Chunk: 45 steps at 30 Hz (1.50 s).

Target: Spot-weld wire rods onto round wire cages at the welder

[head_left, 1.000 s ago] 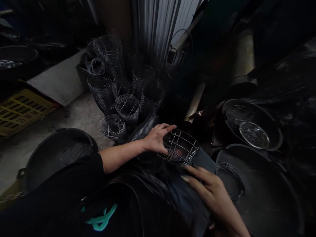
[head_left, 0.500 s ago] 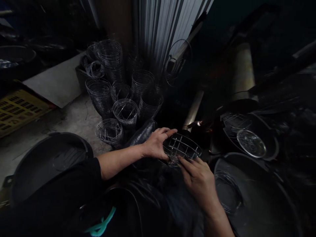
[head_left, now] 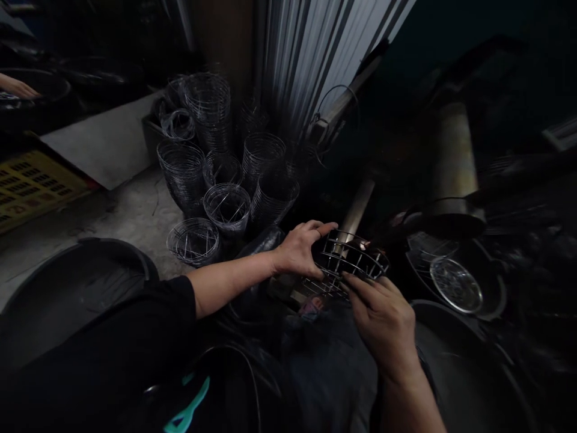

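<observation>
A round wire basket (head_left: 354, 260) with a grid-like wire bottom is held tilted in front of a pale metal rod (head_left: 359, 210). My left hand (head_left: 300, 248) grips its left side, thumb below and fingers along the upper rim. At the near right side my right hand (head_left: 383, 319) has its fingers bent over the wire; its thumb is mostly hidden. A copper-coloured tip (head_left: 364, 245) shows close to the basket's wires, but I cannot tell whether they touch.
Stacks of wire baskets (head_left: 225, 207) stand on the floor, left of centre. Dark basins lie left (head_left: 81, 282) and right (head_left: 473, 361); another basin holds a shiny round dish (head_left: 456, 285). A thick cylinder (head_left: 455, 150) hangs at right. Another person's hand (head_left: 18, 87) shows far left.
Both hands and the basket have shifted right, with the basket now overlapping the pale rod. The view has turned slightly. Another person's hand has appeared at far left.
</observation>
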Each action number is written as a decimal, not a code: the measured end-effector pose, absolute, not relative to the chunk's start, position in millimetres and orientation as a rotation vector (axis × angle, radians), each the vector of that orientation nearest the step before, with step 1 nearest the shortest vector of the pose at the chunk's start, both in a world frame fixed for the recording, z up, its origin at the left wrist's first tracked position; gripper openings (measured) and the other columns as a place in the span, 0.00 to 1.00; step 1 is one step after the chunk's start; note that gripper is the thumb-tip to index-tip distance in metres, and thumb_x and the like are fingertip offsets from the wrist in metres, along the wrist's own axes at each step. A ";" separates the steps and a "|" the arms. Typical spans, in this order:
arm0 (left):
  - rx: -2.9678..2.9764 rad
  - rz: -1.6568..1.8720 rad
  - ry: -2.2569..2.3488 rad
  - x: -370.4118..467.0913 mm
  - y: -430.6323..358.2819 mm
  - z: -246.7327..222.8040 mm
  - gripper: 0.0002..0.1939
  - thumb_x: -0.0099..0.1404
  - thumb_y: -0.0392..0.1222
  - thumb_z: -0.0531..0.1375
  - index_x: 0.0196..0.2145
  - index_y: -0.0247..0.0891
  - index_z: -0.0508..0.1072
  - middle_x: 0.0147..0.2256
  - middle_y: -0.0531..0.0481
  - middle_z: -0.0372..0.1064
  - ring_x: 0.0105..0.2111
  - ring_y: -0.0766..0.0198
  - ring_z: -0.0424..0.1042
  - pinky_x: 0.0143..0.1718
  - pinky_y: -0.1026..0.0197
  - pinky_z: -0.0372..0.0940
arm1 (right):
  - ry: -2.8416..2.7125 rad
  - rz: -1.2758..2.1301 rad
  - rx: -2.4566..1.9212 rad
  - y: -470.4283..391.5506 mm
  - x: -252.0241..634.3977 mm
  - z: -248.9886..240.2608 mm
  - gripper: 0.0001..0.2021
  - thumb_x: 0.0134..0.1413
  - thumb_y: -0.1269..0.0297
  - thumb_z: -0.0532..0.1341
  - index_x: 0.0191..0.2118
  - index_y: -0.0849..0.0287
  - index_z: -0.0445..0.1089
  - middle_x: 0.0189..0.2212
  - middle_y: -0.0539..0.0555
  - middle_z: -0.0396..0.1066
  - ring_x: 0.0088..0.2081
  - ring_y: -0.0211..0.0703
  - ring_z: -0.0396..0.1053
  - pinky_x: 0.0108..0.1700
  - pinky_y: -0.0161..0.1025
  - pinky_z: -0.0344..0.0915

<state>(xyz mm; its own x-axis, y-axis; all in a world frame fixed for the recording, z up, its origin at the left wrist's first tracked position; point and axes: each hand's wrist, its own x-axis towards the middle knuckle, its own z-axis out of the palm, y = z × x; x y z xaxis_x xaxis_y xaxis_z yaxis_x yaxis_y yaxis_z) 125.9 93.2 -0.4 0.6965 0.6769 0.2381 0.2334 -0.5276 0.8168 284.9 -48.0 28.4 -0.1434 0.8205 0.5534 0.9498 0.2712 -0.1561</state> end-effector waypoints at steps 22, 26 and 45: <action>2.027 0.691 0.637 133.7 102.4 3.3 0.53 0.35 0.45 0.73 0.61 0.39 0.63 0.53 0.42 0.62 0.53 0.48 0.66 0.57 0.45 0.63 | -1.918 -0.228 -1.715 -43.5 286.9 35.2 0.11 0.61 0.64 0.57 0.39 0.57 0.78 0.31 0.54 0.77 0.31 0.42 0.71 0.35 0.39 0.68; 2.149 0.628 0.742 124.9 91.8 5.9 0.54 0.36 0.51 0.72 0.62 0.42 0.62 0.55 0.41 0.61 0.55 0.43 0.63 0.57 0.39 0.61 | -1.878 -0.014 -1.747 -51.7 289.4 26.5 0.11 0.59 0.61 0.59 0.41 0.56 0.78 0.28 0.52 0.76 0.29 0.41 0.72 0.31 0.37 0.68; 2.193 0.250 0.770 83.3 44.0 -30.8 0.55 0.35 0.52 0.72 0.62 0.42 0.62 0.56 0.42 0.62 0.54 0.44 0.64 0.57 0.42 0.60 | -1.509 0.902 -1.912 -100.5 260.2 -21.2 0.16 0.55 0.55 0.59 0.43 0.54 0.79 0.39 0.55 0.78 0.40 0.48 0.77 0.41 0.40 0.72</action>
<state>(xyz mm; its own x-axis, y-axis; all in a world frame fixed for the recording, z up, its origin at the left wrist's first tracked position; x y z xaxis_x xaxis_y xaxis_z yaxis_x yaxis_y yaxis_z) 83.3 44.0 -30.8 0.7968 0.6004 -0.0676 0.4466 -0.5099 0.7352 260.2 -100.5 -21.2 0.1501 0.9734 -0.1734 0.6138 -0.2292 -0.7555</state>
